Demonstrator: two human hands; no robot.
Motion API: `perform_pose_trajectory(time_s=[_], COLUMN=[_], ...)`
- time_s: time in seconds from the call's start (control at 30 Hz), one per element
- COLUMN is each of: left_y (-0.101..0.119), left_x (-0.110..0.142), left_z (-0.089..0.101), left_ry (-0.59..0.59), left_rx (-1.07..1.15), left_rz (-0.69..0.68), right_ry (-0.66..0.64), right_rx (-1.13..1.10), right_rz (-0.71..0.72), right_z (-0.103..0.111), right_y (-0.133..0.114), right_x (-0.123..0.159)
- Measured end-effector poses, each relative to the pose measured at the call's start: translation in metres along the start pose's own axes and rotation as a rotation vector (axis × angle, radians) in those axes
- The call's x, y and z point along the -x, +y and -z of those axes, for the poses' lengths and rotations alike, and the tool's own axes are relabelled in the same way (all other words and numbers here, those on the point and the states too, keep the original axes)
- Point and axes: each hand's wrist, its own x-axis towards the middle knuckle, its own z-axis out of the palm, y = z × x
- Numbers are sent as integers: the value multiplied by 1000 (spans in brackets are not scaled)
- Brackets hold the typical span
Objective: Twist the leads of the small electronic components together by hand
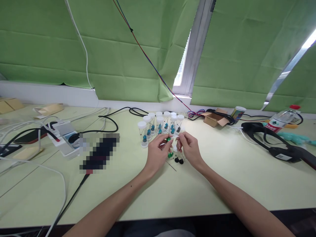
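Observation:
My left hand [158, 152] and my right hand [188, 147] meet above the pale green table [222, 184], both pinched closed. Between the fingertips is a small green bead-like piece [169, 139] on a thin wire or needle. Just below lie another green piece [170, 154], two small black pieces [178, 160] and a thin stick [171, 166]. Right behind my hands stands a cluster of several clear vials [160, 126] with white caps and blue contents.
At the left are cables [108, 119], a white device [64, 136] and a phone [29, 135]. A small cardboard box [214, 119], a can [238, 113], a black headset [271, 141] and a water bottle [283, 120] sit at the right. Green blinds hang behind.

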Motion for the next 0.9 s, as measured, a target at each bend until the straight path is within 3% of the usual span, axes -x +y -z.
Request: perform_pose_trajectory(time_s=[0.7,0.9], left_y=[-1,2], left_x=[0,-1], left_z=[-1,0], left_ry=[-4,-2], left_rx=[-3,53], left_rz=[-7,79], right_ry=[-42,-62], right_rx=[-122,-115], right_rz=[-79,-54], right_z=[2,2], right_y=[4,3], right_x=[-2,-1])
